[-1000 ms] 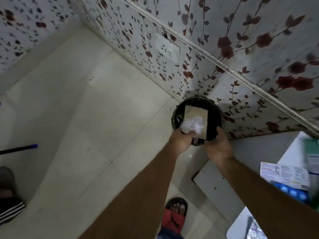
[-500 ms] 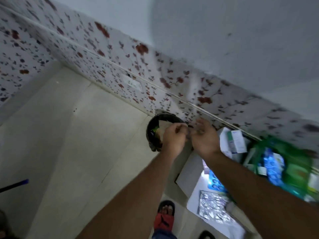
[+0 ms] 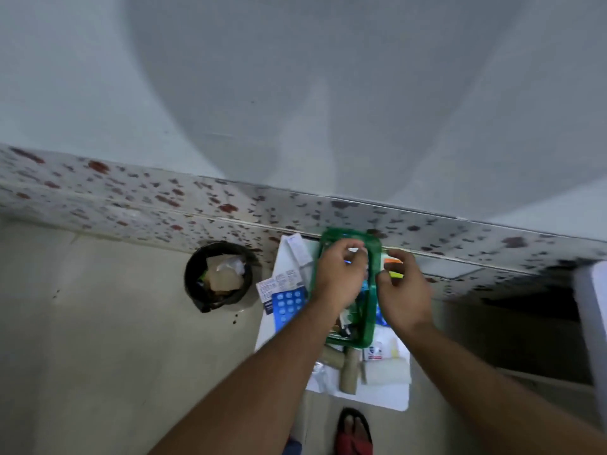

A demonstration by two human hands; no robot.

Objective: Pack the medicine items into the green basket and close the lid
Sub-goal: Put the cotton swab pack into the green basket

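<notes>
The green basket (image 3: 371, 311) stands on a small white table (image 3: 381, 400) against the flowered wall strip, with several medicine items inside it. My left hand (image 3: 340, 279) hovers over the basket's far half with its fingers curled; motion blur hides whether it holds anything. My right hand (image 3: 405, 292) is at the basket's right rim, thumb and fingers pinched near an orange-and-yellow pack (image 3: 394, 267). A blue blister pack (image 3: 287, 305) and a white box (image 3: 297, 249) lie left of the basket. Beige bandage rolls (image 3: 348, 372) and a white roll (image 3: 387, 374) lie in front of it.
A black bin (image 3: 215, 279) holding paper and cardboard stands on the floor left of the table. My foot in a red sandal (image 3: 354, 431) is below the table's near edge. A white edge (image 3: 591, 323) shows at the far right.
Both hands left the black bin and swung right to the green basket. The view turned right and up with them, and the bin now holds the white paper.
</notes>
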